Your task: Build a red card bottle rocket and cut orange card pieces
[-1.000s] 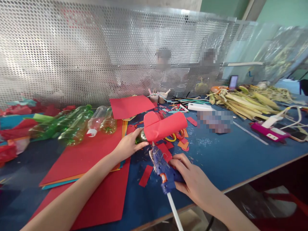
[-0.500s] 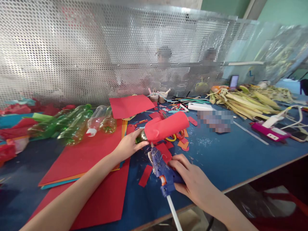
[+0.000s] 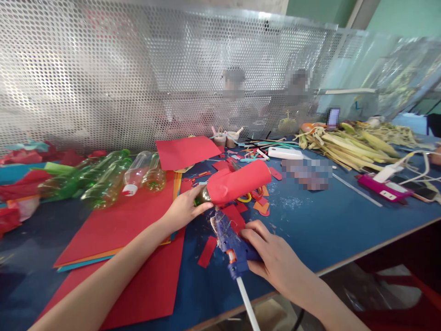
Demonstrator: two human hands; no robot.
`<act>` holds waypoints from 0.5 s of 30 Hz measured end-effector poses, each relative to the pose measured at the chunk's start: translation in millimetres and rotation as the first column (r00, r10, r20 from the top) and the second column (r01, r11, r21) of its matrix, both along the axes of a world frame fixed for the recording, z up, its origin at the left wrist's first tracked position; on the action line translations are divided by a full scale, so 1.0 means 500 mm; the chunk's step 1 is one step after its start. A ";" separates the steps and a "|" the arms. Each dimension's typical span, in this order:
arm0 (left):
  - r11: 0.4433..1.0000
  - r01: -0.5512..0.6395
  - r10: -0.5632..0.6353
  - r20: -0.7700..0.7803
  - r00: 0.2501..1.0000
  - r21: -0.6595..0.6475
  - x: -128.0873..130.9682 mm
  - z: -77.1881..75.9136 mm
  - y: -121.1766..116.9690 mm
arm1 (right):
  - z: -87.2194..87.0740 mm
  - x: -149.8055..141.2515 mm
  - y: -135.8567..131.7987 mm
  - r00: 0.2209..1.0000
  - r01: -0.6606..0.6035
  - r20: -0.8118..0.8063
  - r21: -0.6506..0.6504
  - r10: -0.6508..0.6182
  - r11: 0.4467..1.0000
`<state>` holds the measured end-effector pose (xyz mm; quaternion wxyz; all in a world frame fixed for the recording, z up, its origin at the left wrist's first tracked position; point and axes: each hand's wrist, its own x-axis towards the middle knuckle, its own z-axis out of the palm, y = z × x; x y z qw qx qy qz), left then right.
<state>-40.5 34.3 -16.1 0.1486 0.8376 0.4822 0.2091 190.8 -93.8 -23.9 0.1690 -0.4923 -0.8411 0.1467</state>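
A: What are the left fingers doing?
B: The left hand (image 3: 188,204) has its thumb and fingers closed round the dark green end of a bottle (image 3: 204,196); some fingertips are hidden behind it. Red paper (image 3: 241,182) wraps the rest, which points away to the right of those fingers.
A: And the right ones?
B: The right hand (image 3: 272,250) is curled round the handle of a blue glue gun (image 3: 235,248). I can't tell whether a finger presses the trigger. The nozzle is just below the left thumb, and a white glue stick (image 3: 247,301) juts out, left of the right wrist.
A: Close by?
B: A red strip (image 3: 207,251) lies left of the right fingers, on the blue table (image 3: 330,216).
A: Farther out?
B: Coloured sheets (image 3: 138,225) are stacked left of the left fingers, with plastic bottles (image 3: 108,184) beyond. Well to the right of both hands sits a magenta power strip (image 3: 384,187), pale husks (image 3: 347,147) behind it.
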 end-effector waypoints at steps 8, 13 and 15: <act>1.000 0.002 -0.001 0.018 1.000 -0.006 -0.001 0.002 -0.002 | 0.005 0.001 -0.002 1.000 0.018 -0.012 -0.043 -0.019 0.999; 1.000 -0.012 0.012 0.007 1.000 -0.006 0.001 0.000 -0.001 | 0.002 0.000 0.001 1.000 0.017 -0.002 -0.038 -0.017 0.999; 1.000 -0.010 0.011 0.011 1.000 -0.011 0.001 0.000 -0.001 | 0.002 0.000 0.002 1.000 0.015 -0.006 -0.040 -0.015 0.999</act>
